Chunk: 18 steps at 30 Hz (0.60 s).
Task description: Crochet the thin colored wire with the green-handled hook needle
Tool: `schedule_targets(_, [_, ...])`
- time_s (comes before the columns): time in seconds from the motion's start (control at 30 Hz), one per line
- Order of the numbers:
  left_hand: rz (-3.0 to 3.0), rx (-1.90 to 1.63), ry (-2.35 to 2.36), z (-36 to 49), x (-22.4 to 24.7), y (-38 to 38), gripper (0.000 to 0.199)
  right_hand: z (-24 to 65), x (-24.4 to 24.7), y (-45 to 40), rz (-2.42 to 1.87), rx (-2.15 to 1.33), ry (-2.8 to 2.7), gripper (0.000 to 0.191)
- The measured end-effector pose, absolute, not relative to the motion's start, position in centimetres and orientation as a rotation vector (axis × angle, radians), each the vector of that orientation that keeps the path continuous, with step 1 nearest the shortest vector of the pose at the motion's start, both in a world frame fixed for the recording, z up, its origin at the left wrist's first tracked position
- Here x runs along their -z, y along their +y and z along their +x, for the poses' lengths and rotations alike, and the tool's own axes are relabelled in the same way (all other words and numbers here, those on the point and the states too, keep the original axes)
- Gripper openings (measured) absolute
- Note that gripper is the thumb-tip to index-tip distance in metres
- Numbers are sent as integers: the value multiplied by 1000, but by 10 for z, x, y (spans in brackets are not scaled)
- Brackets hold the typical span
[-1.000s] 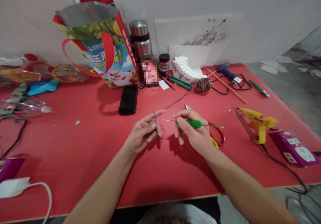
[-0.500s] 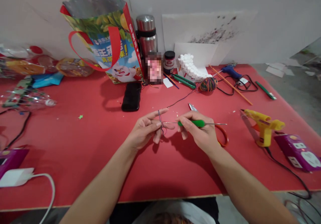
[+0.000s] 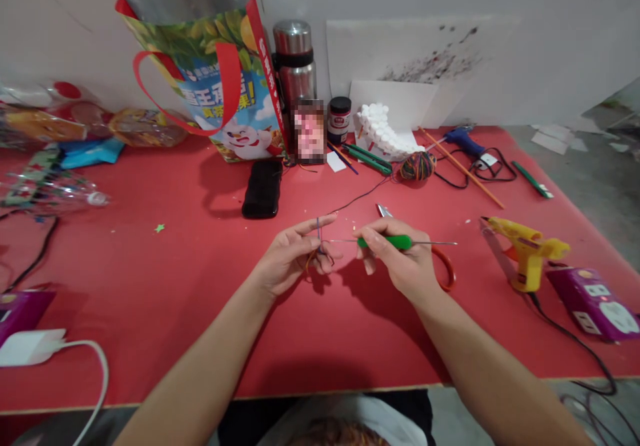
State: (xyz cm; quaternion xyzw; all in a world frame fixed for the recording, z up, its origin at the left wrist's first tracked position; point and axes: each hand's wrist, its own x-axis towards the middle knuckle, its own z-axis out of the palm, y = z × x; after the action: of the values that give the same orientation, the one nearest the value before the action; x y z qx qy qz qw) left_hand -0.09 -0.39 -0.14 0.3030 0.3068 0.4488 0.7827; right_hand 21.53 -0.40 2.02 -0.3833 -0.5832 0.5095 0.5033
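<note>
My right hand (image 3: 397, 259) is closed around the green handle of a crochet hook (image 3: 395, 241), whose thin metal shaft points left. My left hand (image 3: 293, 256) pinches dark thread (image 3: 320, 249) between thumb and fingers, with a strand looped over the raised index finger. The hook's tip meets the thread close to my left fingertips; whether it has caught a loop is too small to tell. From the left hand the strand runs back to a multicoloured ball of yarn (image 3: 418, 165). Scissors (image 3: 444, 269) with an orange handle lie partly hidden beneath my right hand.
A yellow glue gun (image 3: 527, 246) and a purple power strip (image 3: 595, 303) are at the right. Behind my hands are a black phone (image 3: 262, 189), a colourful bag (image 3: 220, 93), a steel thermos (image 3: 294, 59) and a green cutter (image 3: 367, 159). A white charger (image 3: 33, 348) lies at left.
The thread ends below my left fingers now hang differently, with an orange-brown strand showing. My right hand and the hook have shifted slightly right.
</note>
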Motion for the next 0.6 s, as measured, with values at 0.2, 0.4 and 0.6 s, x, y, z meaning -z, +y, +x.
schedule_targets(0.2, [758,-976,687,-1,2,-5,55,215,-20,-3,-917,-1254,-1392,20])
schedule_targets(0.4, [779,-986,673,-1,2,-5,55,216,-19,-3,-928,-1256,-1395,21])
schedule_targets(0.6, [771,-984,683,-1,1,-5,54,215,-19,-3,-925,-1245,-1394,20])
